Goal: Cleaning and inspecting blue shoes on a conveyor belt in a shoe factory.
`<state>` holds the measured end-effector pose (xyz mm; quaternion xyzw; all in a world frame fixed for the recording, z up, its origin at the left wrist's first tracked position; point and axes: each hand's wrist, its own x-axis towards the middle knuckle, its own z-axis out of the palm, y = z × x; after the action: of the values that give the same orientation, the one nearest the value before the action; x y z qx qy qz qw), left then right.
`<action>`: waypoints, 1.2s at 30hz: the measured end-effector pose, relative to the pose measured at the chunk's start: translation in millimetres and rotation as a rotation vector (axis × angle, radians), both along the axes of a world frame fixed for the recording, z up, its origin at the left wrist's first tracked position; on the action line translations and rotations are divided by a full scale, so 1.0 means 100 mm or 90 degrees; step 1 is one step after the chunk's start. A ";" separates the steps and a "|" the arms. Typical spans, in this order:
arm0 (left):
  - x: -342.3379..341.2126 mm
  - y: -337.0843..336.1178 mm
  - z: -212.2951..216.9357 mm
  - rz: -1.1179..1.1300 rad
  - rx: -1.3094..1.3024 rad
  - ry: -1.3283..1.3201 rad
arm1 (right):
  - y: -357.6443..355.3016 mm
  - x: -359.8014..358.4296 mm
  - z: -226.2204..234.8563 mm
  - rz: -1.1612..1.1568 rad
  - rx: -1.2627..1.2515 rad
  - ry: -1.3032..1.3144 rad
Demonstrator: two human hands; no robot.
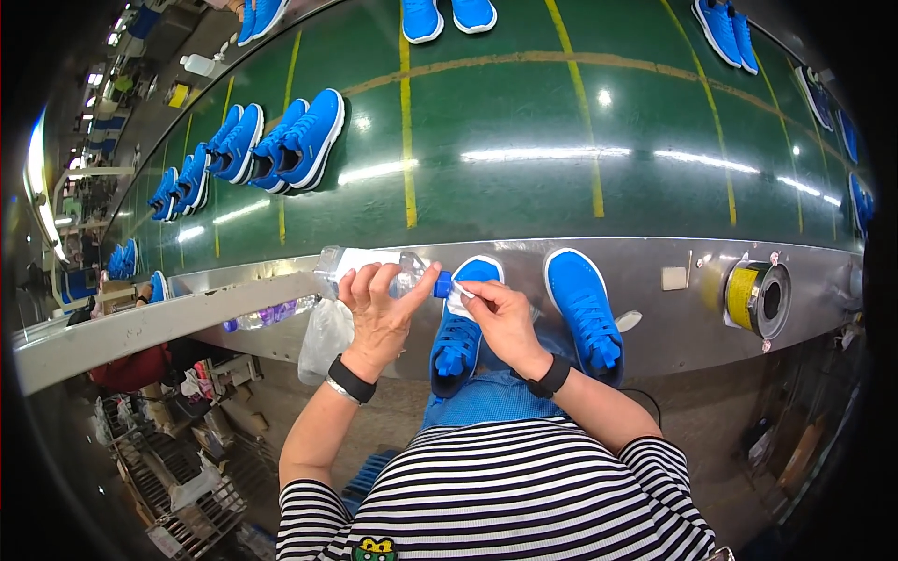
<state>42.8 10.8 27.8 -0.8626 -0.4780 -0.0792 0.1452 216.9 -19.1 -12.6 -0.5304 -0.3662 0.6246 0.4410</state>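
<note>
My left hand (378,318) is wrapped round a clear plastic bottle (409,266), which lies tilted on its side with its blue cap (442,283) pointing right. Between the fingertips of my right hand (505,325) is a small white cloth or tissue (457,300), held against the cap end. Below that cloth a blue shoe (459,335) stands on the steel ledge, partly covered by my right hand. Its mate, another blue shoe (582,304), stands just right of my right hand, toe facing away from me.
Beyond the ledge (673,346) runs a green conveyor belt (505,112) with yellow lines, carrying several pairs of blue shoes (311,140). A yellow-and-black round roll (756,297) is fixed at the right. A grey metal bar (168,327) and a plastic bag (325,341) are at the left.
</note>
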 end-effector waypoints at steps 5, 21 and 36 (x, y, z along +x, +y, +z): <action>0.00 0.05 -0.05 -0.027 0.017 0.026 | 0.02 -0.01 -0.07 -0.005 -0.018 0.007; -0.48 0.02 -1.31 0.411 -0.301 -0.833 | -0.02 0.52 -1.12 -0.216 0.152 -0.315; 0.32 0.16 -1.39 0.132 -0.578 -0.406 | 0.24 0.20 -1.79 -0.143 0.217 -0.334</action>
<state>74.7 26.4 -110.9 -0.7207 -0.5664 -0.1075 -0.3850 236.7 5.2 -191.3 -0.6288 -0.5060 0.3437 0.4801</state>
